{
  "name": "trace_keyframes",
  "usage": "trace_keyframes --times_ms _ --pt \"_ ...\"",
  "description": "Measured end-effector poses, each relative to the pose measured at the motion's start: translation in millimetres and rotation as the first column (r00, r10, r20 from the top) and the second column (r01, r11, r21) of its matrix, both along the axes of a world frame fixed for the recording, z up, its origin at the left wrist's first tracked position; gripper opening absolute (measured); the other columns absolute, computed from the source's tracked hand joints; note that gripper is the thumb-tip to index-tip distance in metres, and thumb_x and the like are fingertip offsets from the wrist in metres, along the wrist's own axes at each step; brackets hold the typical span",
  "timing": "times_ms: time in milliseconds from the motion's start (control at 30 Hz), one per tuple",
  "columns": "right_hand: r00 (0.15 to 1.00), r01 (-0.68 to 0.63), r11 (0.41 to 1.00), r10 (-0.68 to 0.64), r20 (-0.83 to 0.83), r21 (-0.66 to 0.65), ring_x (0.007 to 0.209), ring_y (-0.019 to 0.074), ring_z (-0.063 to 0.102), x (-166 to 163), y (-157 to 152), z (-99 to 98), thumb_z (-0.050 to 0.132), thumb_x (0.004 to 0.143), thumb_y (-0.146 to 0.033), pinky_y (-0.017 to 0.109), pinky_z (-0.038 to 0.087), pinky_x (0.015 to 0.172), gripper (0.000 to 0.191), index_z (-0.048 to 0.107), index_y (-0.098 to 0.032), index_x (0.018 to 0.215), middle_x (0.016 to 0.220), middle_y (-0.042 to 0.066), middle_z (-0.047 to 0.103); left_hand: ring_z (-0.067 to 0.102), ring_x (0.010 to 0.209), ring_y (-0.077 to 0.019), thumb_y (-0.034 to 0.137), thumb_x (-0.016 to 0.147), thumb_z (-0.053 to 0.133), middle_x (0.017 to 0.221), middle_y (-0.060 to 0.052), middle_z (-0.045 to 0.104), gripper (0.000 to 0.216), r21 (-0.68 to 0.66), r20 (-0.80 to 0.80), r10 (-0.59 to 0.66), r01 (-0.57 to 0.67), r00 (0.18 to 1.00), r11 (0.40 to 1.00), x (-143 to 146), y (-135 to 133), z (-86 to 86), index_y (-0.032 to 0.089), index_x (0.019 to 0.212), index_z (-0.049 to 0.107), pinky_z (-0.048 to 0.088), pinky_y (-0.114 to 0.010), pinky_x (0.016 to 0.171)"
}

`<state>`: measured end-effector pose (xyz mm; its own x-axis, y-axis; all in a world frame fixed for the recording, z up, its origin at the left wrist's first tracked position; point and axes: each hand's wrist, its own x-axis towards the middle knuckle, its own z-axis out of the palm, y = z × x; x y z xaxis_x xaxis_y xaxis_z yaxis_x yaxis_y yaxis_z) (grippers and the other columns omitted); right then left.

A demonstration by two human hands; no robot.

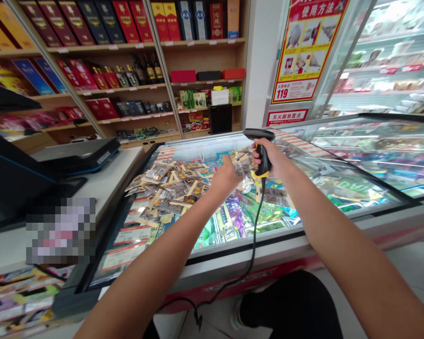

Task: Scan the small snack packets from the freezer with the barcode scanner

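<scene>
My right hand (270, 153) is wrapped around the handle of a black and yellow barcode scanner (264, 162), its head pointing left. From the handle a black cable hangs down over the freezer's front edge. Just left of the scanner, my left hand (226, 179) is closed on a small clear-and-tan snack packet (243, 168); its fingertips are partly hidden. A heap of similar snack packets (176, 186) lies on the glass freezer lid to the left of my left hand. A few more packets (273, 194) lie below the scanner.
Colourful frozen goods show through the freezer's glass lid (353, 181). On the left, a counter (123, 167) carries a dark checkout machine (10, 183). Shelves (205, 43) of boxes and bottles stand behind. The cable (249, 268) loops low near my legs.
</scene>
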<state>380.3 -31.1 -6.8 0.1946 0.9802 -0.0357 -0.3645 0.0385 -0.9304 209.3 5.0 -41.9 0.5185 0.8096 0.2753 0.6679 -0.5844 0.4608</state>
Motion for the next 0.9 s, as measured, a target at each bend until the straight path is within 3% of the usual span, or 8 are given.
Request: trace_keyframes --times_ms 100,200,333,533,900 --pt "0.975 -0.222 0.974 0.221 0.016 0.045 0.041 0.0075 0.037 -1 -8 3.5 0.065 0.087 -0.037 0.02 0.033 0.039 0.023 0.053 -0.02 0.078 0.051 -0.007 0.04 0.07 0.09 -0.0258 0.02 0.086 0.073 0.095 -0.009 0.07 0.048 0.029 0.212 0.006 -0.012 0.977 1.0 -30 7 1.2 0.017 0.121 0.041 0.048 -0.033 0.077" --pt "0.899 -0.42 0.906 0.41 0.153 0.045 0.041 0.007 0.035 -8 -15 2.6 0.073 0.083 -0.043 0.02 0.032 0.04 0.029 0.055 -0.02 0.079 0.052 -0.007 0.041 0.068 0.08 -0.0195 0.02 0.084 0.076 0.092 -0.002 0.067 0.046 0.036 0.324 0.052 -0.067 0.945 0.997 -58 16 -0.9 0.023 0.111 0.038 0.047 -0.03 0.076" --pt "0.774 -0.555 0.832 0.524 0.354 -0.016 0.04 0.0078 0.037 -20 -18 -3.7 0.075 0.085 -0.047 0.022 0.031 0.039 0.035 0.054 -0.02 0.076 0.05 -0.005 0.045 0.065 0.068 -0.0151 0.019 0.085 0.073 0.09 0.001 0.064 0.044 -0.067 0.409 0.116 -0.097 0.905 0.993 -79 22 -5.5 0.024 0.109 0.036 0.046 -0.028 0.07" --pt "0.679 -0.61 0.791 0.552 0.483 -0.046 0.038 0.0081 0.041 -28 -15 -8.1 0.074 0.088 -0.048 0.023 0.032 0.038 0.039 0.053 -0.02 0.071 0.05 -0.005 0.047 0.064 0.071 -0.0155 0.016 0.085 0.073 0.088 0.002 0.061 0.044 -0.007 0.402 0.086 -0.091 0.911 0.996 -81 22 -10.3 0.024 0.109 0.037 0.046 -0.028 0.072" --pt "0.709 -0.551 0.833 0.496 0.501 -0.047 0.038 0.0096 0.042 -27 -18 -6.2 0.075 0.085 -0.048 0.023 0.033 0.037 0.037 0.053 -0.022 0.071 0.049 -0.003 0.048 0.068 0.081 -0.0191 0.018 0.087 0.071 0.09 -0.002 0.066 0.044 -0.01 0.383 0.104 -0.108 0.918 0.994 -81 20 -9.5 0.022 0.114 0.038 0.046 -0.029 0.073"
